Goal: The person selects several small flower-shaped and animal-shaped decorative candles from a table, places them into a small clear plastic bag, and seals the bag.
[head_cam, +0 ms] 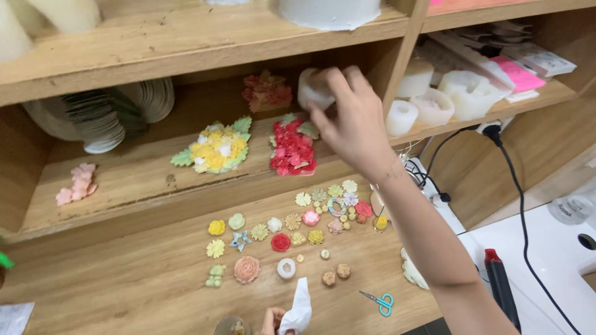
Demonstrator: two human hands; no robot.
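My right hand (351, 121) reaches up into the middle wooden shelf and grips a small white mould (312, 90), held just above a cluster of red flowers (292, 149). Low at the frame's bottom edge, my left hand (272, 321) holds a white piping bag (298, 310) over the table. Only its fingers show. A white ring-shaped piece (286, 268) lies on the table just above the bag.
Many small coloured flower pieces (292, 229) are spread on the wooden table (124, 279). A yellow flower cluster (215, 147), pink flowers (77, 183) and stacked round discs (102, 118) sit on the shelf. White moulds (434, 99) fill the right shelf. Teal scissors (380, 302) and a black cable (515, 186) lie at right.
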